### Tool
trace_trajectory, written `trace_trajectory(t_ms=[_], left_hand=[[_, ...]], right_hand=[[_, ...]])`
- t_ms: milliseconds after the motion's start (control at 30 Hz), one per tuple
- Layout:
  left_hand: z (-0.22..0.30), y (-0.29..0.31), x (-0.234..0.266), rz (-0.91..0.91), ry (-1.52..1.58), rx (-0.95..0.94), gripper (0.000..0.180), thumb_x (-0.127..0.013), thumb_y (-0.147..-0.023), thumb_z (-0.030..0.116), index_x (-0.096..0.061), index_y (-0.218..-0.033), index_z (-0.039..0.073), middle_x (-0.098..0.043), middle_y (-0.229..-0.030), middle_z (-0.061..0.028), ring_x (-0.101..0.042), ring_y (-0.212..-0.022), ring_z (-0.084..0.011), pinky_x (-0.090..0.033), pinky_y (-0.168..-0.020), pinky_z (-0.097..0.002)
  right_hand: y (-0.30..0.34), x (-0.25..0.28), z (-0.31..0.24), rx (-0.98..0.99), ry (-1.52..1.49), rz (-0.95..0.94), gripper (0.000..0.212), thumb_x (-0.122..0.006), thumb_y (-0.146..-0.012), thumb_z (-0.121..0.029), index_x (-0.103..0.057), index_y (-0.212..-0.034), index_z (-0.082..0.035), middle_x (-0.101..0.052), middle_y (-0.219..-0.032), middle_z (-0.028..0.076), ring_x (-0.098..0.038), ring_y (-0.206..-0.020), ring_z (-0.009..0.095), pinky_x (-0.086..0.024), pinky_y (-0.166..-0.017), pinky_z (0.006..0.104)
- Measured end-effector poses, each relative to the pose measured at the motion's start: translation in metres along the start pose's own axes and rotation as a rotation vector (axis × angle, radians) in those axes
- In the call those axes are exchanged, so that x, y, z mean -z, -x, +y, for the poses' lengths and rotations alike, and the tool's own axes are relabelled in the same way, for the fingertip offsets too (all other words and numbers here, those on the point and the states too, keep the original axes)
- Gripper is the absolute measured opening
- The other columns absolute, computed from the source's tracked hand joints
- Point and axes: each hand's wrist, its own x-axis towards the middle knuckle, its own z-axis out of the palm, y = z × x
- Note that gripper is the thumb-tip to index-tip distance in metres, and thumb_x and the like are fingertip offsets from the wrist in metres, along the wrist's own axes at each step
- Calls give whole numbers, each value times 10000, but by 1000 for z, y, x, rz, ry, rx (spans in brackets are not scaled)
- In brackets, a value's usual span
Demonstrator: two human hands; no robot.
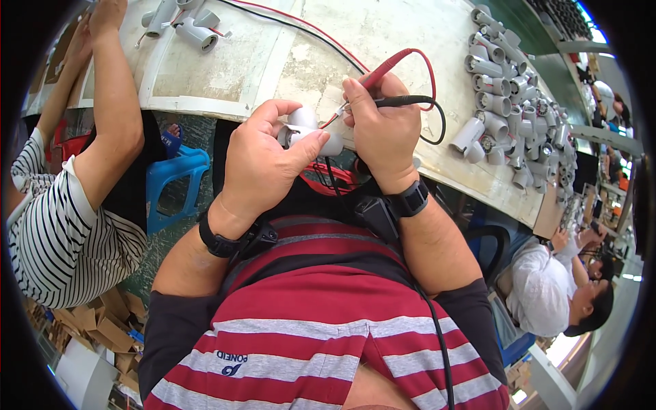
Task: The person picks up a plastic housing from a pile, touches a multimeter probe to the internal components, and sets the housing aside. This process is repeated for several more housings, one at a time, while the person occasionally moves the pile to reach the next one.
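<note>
In my left hand (263,147) is a grey-white plastic tubular housing (326,142), gripped between thumb and fingers just off the table's near edge. A short red wire with a small white connector (339,111) runs from it toward my right hand (386,130). That hand is closed round a red test probe (388,67) and a black test probe (406,100). The probe tips meet near the connector; whether they touch its contacts cannot be made out. Red and black leads loop out from the probes' back ends.
Many similar housings (492,85) lie heaped on the worktable (301,61) at the right, and a few (197,34) at the far left. A co-worker in stripes (75,212) sits left beside a blue stool (178,171). Another person in white (540,287) sits right.
</note>
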Motion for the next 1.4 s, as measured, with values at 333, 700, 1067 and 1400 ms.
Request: trace_trajectory(t_ms=[333, 700, 1067, 1400], left_hand=[[-3, -2, 2, 43, -45, -57, 477, -820, -899, 124, -595, -1277, -62, -744, -961, -118, -679, -804, -95, -533, -676, -236], [7, -10, 6, 63, -83, -87, 564, -783, -919, 42, -480, -1388, -38, -736, -961, -127, -699, -829, -119, -557, -715, -240], [1, -42, 28, 300, -314, -222, 644, -834, -822, 179, -521, -1352, -8, -709, -940, -153, -715, -789, -241, -574, -706, -370], [8, -144, 116, 334, -1585, -556, 881, -753, -862, 530, -427, -1573, 126, -395, -1614, -216, -337, -1497, -424, -285, -1224, -524]], right_hand=[[0, -2, 0, -4, -2, -5, 117, -746, -956, -116, -696, -934, -12, -703, -752, 32, -624, -582, 85, -490, -529, 234], [2, -1, -4, 17, 61, 2, 137, -753, -952, -139, -695, -920, -19, -695, -734, 27, -629, -586, 89, -477, -533, 246], [8, 3, -10, -64, -294, 24, 113, -734, -965, -121, -693, -915, -29, -692, -750, 21, -635, -625, 91, -497, -562, 242], [3, 12, 10, 71, -209, -144, 84, -744, -947, -79, -685, -912, -31, -664, -760, 12, -602, -659, 81, -479, -585, 265]])
